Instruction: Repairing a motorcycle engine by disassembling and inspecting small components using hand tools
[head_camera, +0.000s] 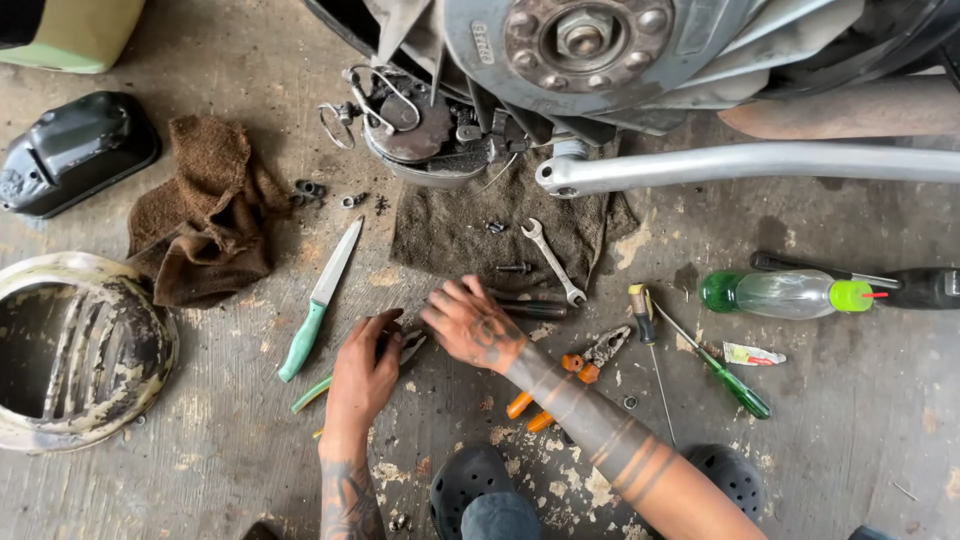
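Note:
My left hand (362, 378) is curled around a tool with green handles (310, 393); its metal jaws (411, 346) stick out to the right of the fingers. My right hand (470, 325) lies just right of it, palm down with fingers spread, beside those jaws and holding nothing. A dark-handled tool (528, 307) lies at the right hand's knuckles, on the edge of a dark grey cloth (450, 235). A teal-handled knife (320, 300) lies left of my left hand.
A wrench (553, 262) and small bolts rest on the cloth under a scooter hub (580, 40). Orange-handled pliers (570, 375), screwdrivers (715, 365), a green-capped bottle (785, 293), a brown rag (205, 210), a round worn cover (80, 350) and a black cover (75, 150) lie around.

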